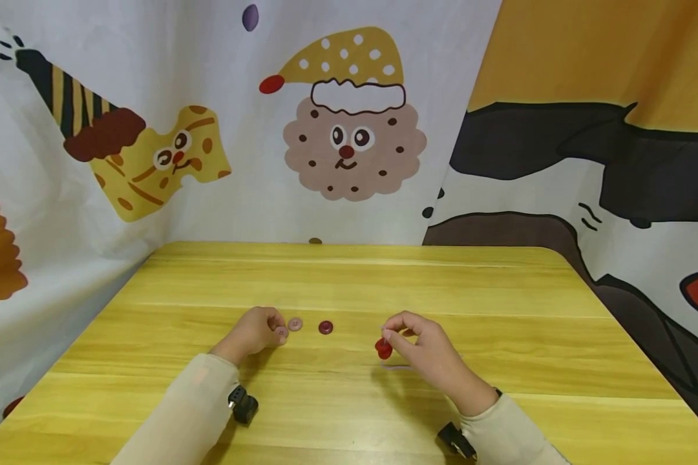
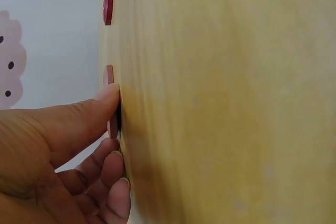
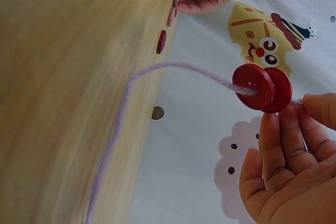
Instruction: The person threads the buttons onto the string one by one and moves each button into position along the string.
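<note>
Nearest the right wrist camera, the right hand (image 3: pixel 299 184) pinches a soft, twisted lilac string (image 3: pixel 169 64) between thumb and forefinger, the other fingers loosely bent below. Just beside the fingertips, two round, glossy red buttons hang on the string: the front button (image 3: pixel 247 78) is a flat disc with a smooth rim, and the rear button (image 3: pixel 283 92) sits behind it, slightly fanned out. Beyond them the string arches out and drapes down onto the wooden table (image 1: pixel 349 278).

The left hand (image 1: pixel 250 332) has thumb and fingertips closed on the edges of a dusty-pink button (image 1: pixel 281 332), a thin disc with small holes; I cannot tell whether it touches the wood. Near it, a second pink button (image 1: pixel 295 324) lies flat, and farther right a dark red button (image 1: pixel 326 327) with a raised rim lies between the two hands.

Cream cloth sleeves (image 1: pixel 177 413) cover both forearms, and a small black box sits at each wrist. Pale yellow, streaky grain runs across the table, whose far corners are rounded. Behind hangs a softly creased white curtain (image 1: pixel 209 71), printed with a scalloped cookie (image 1: pixel 355 177) and a spotted cheese wedge (image 1: pixel 151 171).
</note>
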The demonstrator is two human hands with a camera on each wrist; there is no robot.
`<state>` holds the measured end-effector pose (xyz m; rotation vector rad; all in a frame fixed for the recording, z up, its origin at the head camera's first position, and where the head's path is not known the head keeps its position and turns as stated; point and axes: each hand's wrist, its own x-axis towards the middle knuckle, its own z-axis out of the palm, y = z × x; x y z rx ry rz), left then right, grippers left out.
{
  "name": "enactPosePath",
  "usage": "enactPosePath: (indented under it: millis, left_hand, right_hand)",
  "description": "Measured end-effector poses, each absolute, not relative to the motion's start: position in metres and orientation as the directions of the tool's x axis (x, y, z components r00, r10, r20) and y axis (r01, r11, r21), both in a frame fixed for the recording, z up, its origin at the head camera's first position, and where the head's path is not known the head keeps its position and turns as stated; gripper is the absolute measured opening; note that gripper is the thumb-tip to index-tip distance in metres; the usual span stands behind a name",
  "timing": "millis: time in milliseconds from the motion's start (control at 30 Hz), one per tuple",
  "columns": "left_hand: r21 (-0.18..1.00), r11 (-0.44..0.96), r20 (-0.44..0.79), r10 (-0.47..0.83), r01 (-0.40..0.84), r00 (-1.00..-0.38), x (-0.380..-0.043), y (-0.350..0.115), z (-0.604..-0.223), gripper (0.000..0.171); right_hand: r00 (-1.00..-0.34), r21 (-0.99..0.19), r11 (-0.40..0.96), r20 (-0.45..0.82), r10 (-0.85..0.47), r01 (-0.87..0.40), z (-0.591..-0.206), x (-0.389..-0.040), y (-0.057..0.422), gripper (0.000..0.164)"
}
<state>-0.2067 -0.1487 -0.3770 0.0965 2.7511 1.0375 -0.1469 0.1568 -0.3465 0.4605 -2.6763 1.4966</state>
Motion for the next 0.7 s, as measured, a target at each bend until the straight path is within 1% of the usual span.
enactPosePath:
  millis: [167,500,700]
  left_hand:
    - [0.641,0.767,-0.149,0.151,0.020,-0.977,-0.2061,-0.1481,-0.3754,0.011]
    - [0.611,0.791,-0.146,0.155,0.034,-0.977,-0.2069,-0.1476,-0.3764,0.010]
    - [0.618,0.785,-0.127,0.146,0.037,-0.981,-0.2070,-0.1484,-0.3777,0.010]
  right_hand:
    - [-0.953,-0.830,0.482,0.183,-0.241,-0.281,-0.3463,-0.1470,0.1573,0.005]
    - [-0.947,-0.830,0.472,0.193,-0.258,-0.298,-0.3460,-0.1465,0.1589,0.007]
    - [-0.948,-0.819,0.491,0.194,-0.252,-0.298,-0.3479,-0.1477,0.1591,0.005]
